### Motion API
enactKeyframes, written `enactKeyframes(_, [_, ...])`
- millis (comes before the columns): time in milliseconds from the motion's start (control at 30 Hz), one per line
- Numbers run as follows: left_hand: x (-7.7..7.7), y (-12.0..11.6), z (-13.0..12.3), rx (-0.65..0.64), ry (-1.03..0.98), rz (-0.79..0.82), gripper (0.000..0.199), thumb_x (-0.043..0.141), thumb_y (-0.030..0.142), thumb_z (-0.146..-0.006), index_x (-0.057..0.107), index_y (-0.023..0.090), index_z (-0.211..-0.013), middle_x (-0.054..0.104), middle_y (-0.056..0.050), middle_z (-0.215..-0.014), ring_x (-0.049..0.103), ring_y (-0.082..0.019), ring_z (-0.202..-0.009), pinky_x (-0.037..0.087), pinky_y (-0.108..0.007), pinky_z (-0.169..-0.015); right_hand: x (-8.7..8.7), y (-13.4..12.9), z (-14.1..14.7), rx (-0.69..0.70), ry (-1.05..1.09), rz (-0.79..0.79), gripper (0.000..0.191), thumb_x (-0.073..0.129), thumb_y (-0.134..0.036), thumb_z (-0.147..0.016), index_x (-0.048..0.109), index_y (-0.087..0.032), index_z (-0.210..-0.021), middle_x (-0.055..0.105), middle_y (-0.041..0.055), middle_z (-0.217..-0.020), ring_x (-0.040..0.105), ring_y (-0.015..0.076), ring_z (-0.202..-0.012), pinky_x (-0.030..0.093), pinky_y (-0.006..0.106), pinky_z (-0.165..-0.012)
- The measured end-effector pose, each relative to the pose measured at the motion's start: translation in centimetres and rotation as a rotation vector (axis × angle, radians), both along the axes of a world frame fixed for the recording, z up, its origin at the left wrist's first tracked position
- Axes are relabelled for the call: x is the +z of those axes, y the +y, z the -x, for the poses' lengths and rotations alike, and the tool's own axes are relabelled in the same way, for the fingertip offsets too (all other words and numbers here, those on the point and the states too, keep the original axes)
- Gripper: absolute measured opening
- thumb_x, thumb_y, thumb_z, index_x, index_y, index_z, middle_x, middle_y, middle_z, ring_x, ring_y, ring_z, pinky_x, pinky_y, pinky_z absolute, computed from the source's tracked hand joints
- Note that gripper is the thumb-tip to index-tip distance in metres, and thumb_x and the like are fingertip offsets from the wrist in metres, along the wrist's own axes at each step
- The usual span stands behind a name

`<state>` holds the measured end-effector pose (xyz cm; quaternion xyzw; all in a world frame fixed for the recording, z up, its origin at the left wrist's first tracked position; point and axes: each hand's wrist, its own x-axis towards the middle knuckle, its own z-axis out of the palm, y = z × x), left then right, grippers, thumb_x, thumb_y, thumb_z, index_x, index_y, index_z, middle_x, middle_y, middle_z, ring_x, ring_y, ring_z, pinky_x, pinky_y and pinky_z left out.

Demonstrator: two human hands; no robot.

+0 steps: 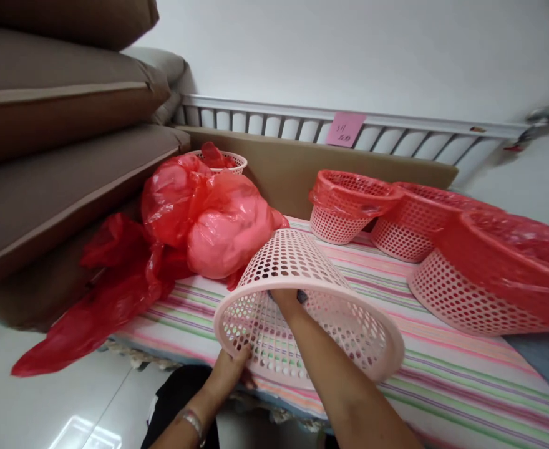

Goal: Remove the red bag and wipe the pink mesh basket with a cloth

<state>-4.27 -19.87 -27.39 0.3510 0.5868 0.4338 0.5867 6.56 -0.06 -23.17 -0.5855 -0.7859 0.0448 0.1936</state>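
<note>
Large brown cushions (59, 131) are piled at the left, beside the striped sheet (447, 374), whose fringed near edge hangs above the pale tiled floor (31, 405). A long tan board (284, 168) stands along the sheet's far edge, with a white slatted rail (274, 112) behind it.

Crumpled red plastic bags (228, 224) heap up at the sheet's left side, one long tail hanging past the near-left corner. Toward the right edge three pink mesh baskets with red liners (480, 293) stand upright in a slanting row, their liners folded over the rims.

The unlined pink basket (297, 255) lies tipped on its side at the middle of the near edge, its wide mouth toward the person and its narrower base pointing at the far edge. Another light basket (239, 163), holding some red plastic, is partly hidden behind the bags near the far-left corner.

The left hand (232, 368) is clasped on the lower left of the tipped basket's rim. The right hand (284, 294) reaches inside through the mouth; its fingers are mostly hidden, so its grasp cannot be told. A pink note (345, 129) with handwriting is on the rail. A silvery bracelet (193, 423) circles the left wrist, and a small dark thing (301, 297) shows beside the right hand.
</note>
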Motion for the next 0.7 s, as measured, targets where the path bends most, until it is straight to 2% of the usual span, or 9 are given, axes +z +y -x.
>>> enactKeyframes(67, [0.0,0.0,-0.1,0.007,0.012,0.001,0.053,0.053,0.049,-0.077,0.052,0.013,-0.116,0.071,-0.007,-0.076,0.062,-0.017,-0.039,0.046,-0.025,-0.036,0.1,-0.6,-0.1,-0.010,-0.039,-0.007,0.038,0.038,-0.021,-0.091,0.051,-0.013,-0.126,0.046,0.0124,-0.137,0.028,0.0283,-0.132,0.013,0.044,-0.110])
enactKeyframes(133, [-0.1,0.0,-0.2,0.028,0.014,0.009,0.052,0.054,0.048,-0.077,0.053,0.013,-0.115,0.070,-0.007,-0.074,0.063,-0.018,-0.040,0.047,-0.026,-0.037,0.3,-2.4,-0.3,-0.010,-0.071,-0.005,0.039,0.042,-0.023,-0.089,0.053,-0.011,-0.124,0.051,0.0147,-0.132,0.036,0.0290,-0.127,0.021,0.040,-0.107])
enactKeyframes(233, [-0.3,-0.1,-0.4,0.071,0.018,0.018,0.053,0.056,0.051,-0.075,0.055,0.014,-0.113,0.070,-0.007,-0.073,0.063,-0.019,-0.040,0.047,-0.028,-0.038,0.2,-7.3,-0.6,-0.009,-0.094,0.021,0.044,0.054,-0.024,-0.079,0.055,-0.010,-0.121,0.060,0.0171,-0.112,0.054,0.0300,-0.104,0.038,0.038,-0.091])
enactKeyframes(333, [-0.5,-0.1,-0.3,0.096,0.036,-0.028,0.061,0.057,0.056,-0.072,0.055,0.014,-0.115,0.070,-0.006,-0.068,0.063,-0.021,-0.041,0.049,-0.031,-0.041,-0.4,-13.5,-0.9,0.012,-0.113,0.036,0.046,0.056,-0.024,-0.075,0.055,-0.015,-0.120,0.060,0.0141,-0.104,0.056,0.0287,-0.095,0.042,0.038,-0.084])
enactKeyframes(400, [-0.5,0.0,-0.2,0.127,0.046,-0.107,0.064,0.058,0.058,-0.070,0.057,0.013,-0.115,0.071,-0.008,-0.070,0.069,-0.027,-0.061,0.055,-0.037,-0.060,-0.9,-17.1,-1.3,0.019,-0.111,0.067,0.043,0.056,-0.025,-0.074,0.056,-0.019,-0.117,0.059,0.0127,-0.108,0.054,0.0284,-0.100,0.041,0.037,-0.087])
enactKeyframes(467, [-0.4,0.0,0.0,0.166,0.051,-0.201,0.060,0.058,0.059,-0.068,0.062,0.014,-0.107,0.074,-0.012,-0.086,0.067,-0.030,-0.094,0.049,-0.040,-0.089,-1.2,-19.5,-1.8,0.029,-0.107,0.106,0.043,0.058,-0.025,-0.072,0.057,-0.020,-0.115,0.057,0.0122,-0.112,0.052,0.0289,-0.103,0.040,0.038,-0.090])
enactKeyframes(500, [-0.3,0.1,0.0,0.180,0.049,-0.237,0.057,0.058,0.059,-0.067,0.065,0.014,-0.102,0.073,-0.013,-0.097,0.061,-0.031,-0.107,0.042,-0.040,-0.099,-1.2,-20.2,-2.1,0.043,-0.107,0.121,0.045,0.059,-0.024,-0.071,0.057,-0.021,-0.116,0.057,0.0121,-0.113,0.052,0.0293,-0.104,0.040,0.038,-0.090])
enactKeyframes(567, [0.0,0.1,0.0,0.194,0.040,-0.271,0.056,0.058,0.059,-0.068,0.067,0.012,-0.097,0.070,-0.015,-0.108,0.056,-0.032,-0.115,0.035,-0.041,-0.106,-1.1,-20.6,-2.5,0.070,-0.108,0.130,0.046,0.060,-0.024,-0.070,0.057,-0.022,-0.116,0.057,0.0113,-0.114,0.052,0.0295,-0.105,0.040,0.038,-0.090])
enactKeyframes(700, [0.8,0.0,0.4,0.229,0.042,-0.277,0.057,0.057,0.057,-0.072,0.067,0.009,-0.100,0.071,-0.015,-0.107,0.060,-0.033,-0.111,0.040,-0.042,-0.102,0.0,-19.7,-2.6,0.038,-0.127,0.140,0.048,0.060,-0.021,-0.069,0.055,-0.023,-0.117,0.059,0.0101,-0.108,0.055,0.0280,-0.100,0.042,0.037,-0.086])
